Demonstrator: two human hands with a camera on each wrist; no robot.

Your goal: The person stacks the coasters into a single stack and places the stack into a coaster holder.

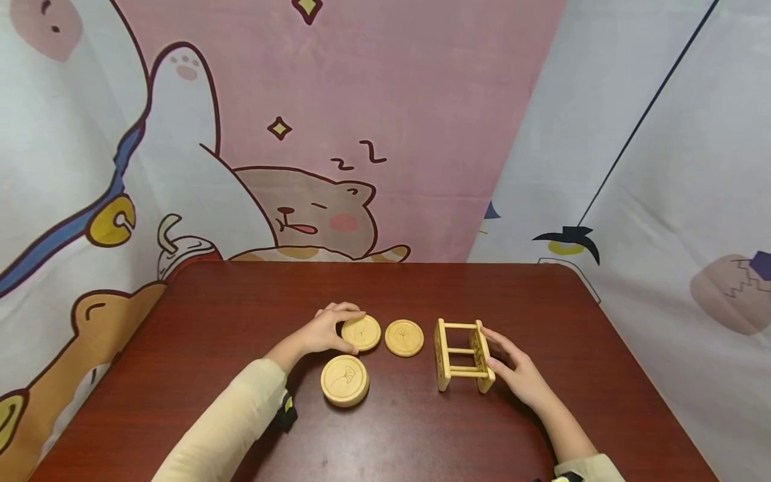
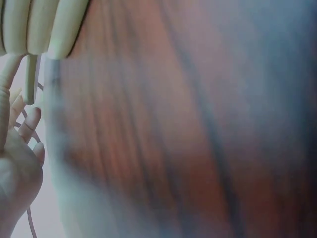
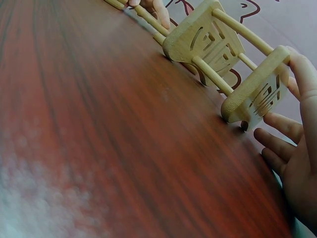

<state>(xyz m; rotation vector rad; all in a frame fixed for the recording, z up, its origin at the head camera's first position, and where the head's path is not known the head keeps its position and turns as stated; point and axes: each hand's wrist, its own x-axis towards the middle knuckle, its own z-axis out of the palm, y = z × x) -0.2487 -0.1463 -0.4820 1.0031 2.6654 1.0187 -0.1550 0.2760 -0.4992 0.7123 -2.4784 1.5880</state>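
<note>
My left hand (image 1: 328, 329) pinches a round wooden coaster (image 1: 363, 333) between thumb and fingers at its left edge. Just in front of that hand stands a stack of coasters (image 1: 345, 381), the top one carved with a leaf. A single coaster (image 1: 404, 338) lies flat to the right of the held one. Farther right is a small wooden rack (image 1: 442, 355) with two slotted side panels joined by round bars. My right hand (image 1: 518, 375) touches its right panel with extended fingers. In the right wrist view, the right-hand fingers (image 3: 282, 126) lie along the outside of that panel (image 3: 262, 94).
A dark red wooden table (image 1: 409, 442) carries everything. Behind it hangs a cloth (image 1: 434, 120) printed with cartoon animals. The left wrist view is mostly blurred tabletop, with the coaster stack (image 2: 42, 25) close at upper left.
</note>
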